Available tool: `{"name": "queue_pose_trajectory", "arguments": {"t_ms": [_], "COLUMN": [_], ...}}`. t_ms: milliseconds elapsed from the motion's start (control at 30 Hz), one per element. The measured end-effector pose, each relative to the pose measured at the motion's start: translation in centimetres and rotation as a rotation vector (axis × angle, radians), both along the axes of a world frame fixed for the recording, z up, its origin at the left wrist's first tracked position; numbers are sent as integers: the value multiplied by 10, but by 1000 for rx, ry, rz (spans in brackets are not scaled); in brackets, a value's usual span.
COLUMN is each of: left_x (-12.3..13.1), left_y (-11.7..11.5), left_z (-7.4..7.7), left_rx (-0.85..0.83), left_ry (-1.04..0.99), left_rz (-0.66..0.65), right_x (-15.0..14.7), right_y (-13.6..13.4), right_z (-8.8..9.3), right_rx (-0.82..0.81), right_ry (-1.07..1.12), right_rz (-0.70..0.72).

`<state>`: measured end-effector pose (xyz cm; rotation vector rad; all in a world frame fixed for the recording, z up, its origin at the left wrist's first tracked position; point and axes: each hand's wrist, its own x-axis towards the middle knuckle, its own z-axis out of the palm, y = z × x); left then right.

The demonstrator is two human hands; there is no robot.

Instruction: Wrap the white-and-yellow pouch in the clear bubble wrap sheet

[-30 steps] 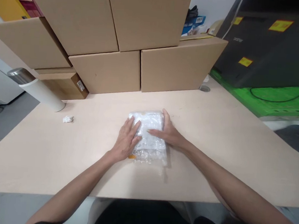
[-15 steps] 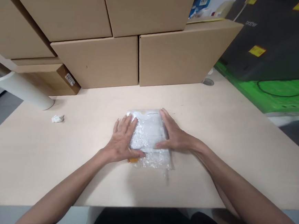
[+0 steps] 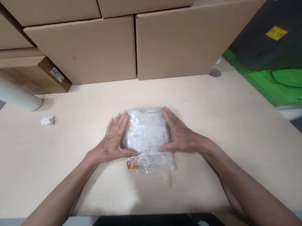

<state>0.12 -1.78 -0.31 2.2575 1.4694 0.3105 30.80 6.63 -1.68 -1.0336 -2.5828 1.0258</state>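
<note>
A flat white package in clear bubble wrap (image 3: 148,130) lies on the table in front of me. Small print shows through the wrap, and a piece of orange tape (image 3: 132,165) sits at its near left corner. My left hand (image 3: 113,138) grips the left side, fingers along the edge and thumb across the near left part. Along the opposite side, my right hand (image 3: 179,132) holds the package with fingertips at the far right corner and thumb on top. A loose flap of wrap (image 3: 154,162) sticks out toward me. The package's underside is hidden.
Large cardboard boxes (image 3: 100,53) are stacked along the back of the table (image 3: 214,111). A white tube (image 3: 14,91) and a crumpled white scrap (image 3: 47,120) are at the left. A dark case (image 3: 287,43) with yellow labels stands on a green surface (image 3: 286,85) at the right.
My left hand has slid outward from the package's top to its left edge, uncovering more of the wrap and the orange tape. My right hand keeps its place. The view has tilted down.
</note>
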Motion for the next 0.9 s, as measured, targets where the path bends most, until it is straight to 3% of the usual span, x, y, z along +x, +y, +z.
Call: {"name": "queue_pose_trajectory", "arguments": {"t_ms": [133,300,433,600,900], "left_x": [-1,1,2,-1,-7], "left_y": [6,5,3,4,10], "left_z": [-1,1,1,1,4], "left_rx": [40,61,75,16,-110], "left_ry": [72,67,70,90,137], "left_rz": [-2,16,8,-40,-84], "right_x": [0,-4,-6,-4,1], "right_y": [2,-4,-11,-12,-12], "right_z": [0,11,16,6,-6], "right_rx": [-11,57,115,65,161], "right_ry": [-23,-33,17,6,-61], "right_rz": [23,-20,77,107,172]}}
